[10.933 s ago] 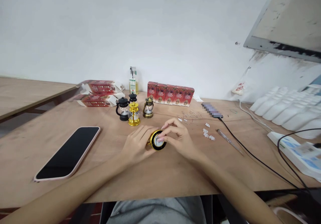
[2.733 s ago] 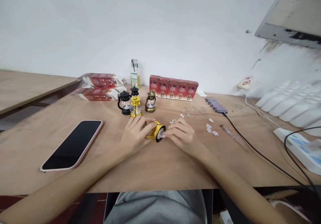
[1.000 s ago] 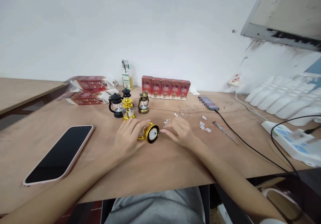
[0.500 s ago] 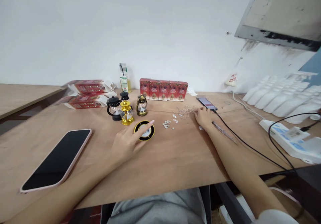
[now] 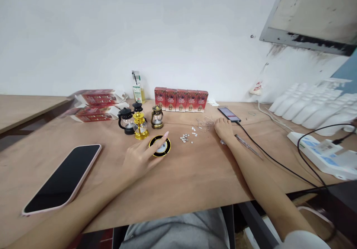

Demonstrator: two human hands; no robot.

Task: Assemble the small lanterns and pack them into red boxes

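A round black disc with a gold rim and pale centre [image 5: 166, 147] lies on the table. My left hand [image 5: 138, 158] rests at its left side, index finger stretched across the top and thumb along the near edge; its fingers are apart. My right hand [image 5: 224, 130] is on the table beside a tangle of thin wire pieces [image 5: 205, 123], its fingers curled in; what they hold, if anything, is hidden. Between the hands lie several coin-like silver discs [image 5: 184, 138] and small white pieces [image 5: 194, 133]. Small lanterns, including a gold one [image 5: 141, 129] and a bronze one [image 5: 157, 119], stand behind the disc.
Red boxes [image 5: 181, 101] line up near the wall, and opened red cartons [image 5: 97, 113] lie left. A large phone [image 5: 64, 178] is at front left. Right are a cabled phone [image 5: 228, 114], a screwdriver [image 5: 247, 145], a power strip [image 5: 320, 154] and white bottles [image 5: 312, 107].
My right hand's fingers appear more tucked in beside the wires. My left hand stays on the disc, and the view has shifted slightly.
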